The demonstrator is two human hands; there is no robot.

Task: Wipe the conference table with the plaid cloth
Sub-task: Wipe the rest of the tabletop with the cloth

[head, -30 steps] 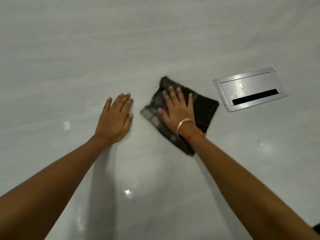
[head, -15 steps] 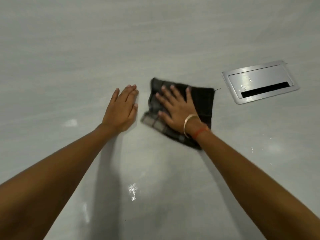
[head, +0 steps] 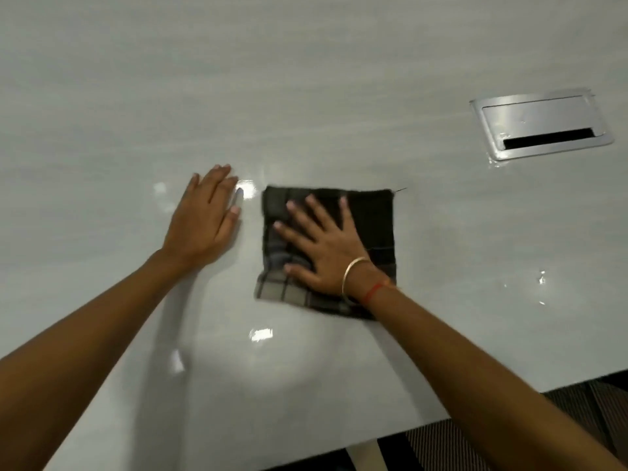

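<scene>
Watching the head view, I am seeing the right grip (head: 326, 253) lying flat and released, fingers spread, pressing down on the plaid cloth (head: 370, 215) without curling round it. The cloth is sitting on the pale counter (head: 306, 96) directly under that palm, folded to a rough square. Its dark half is reaching beyond the fingertips and its lighter checked edge is trailing back by the wrist, where a gold bangle (head: 353, 277) and a red thread (head: 373, 290) are showing. With no real long axis, I am judging it can slide any way. The left grip (head: 204, 226) is also resting released, fingers straight and together, flat on the bare counter just beside the cloth's left edge and not touching it. I am reading it as bracing, so the right one is clearly doing the wiping. Off to the right, a few wet specks (head: 542, 278) are glinting near the cloth, so I am guessing a sweep that way is coming. Farther right and away, well apart from the cloth, a metal cable hatch (head: 540, 127) is sitting sunk into the counter. Its lid is down and only a dark slot (head: 547, 139) is showing, so I cannot tell what it is holding.
</scene>
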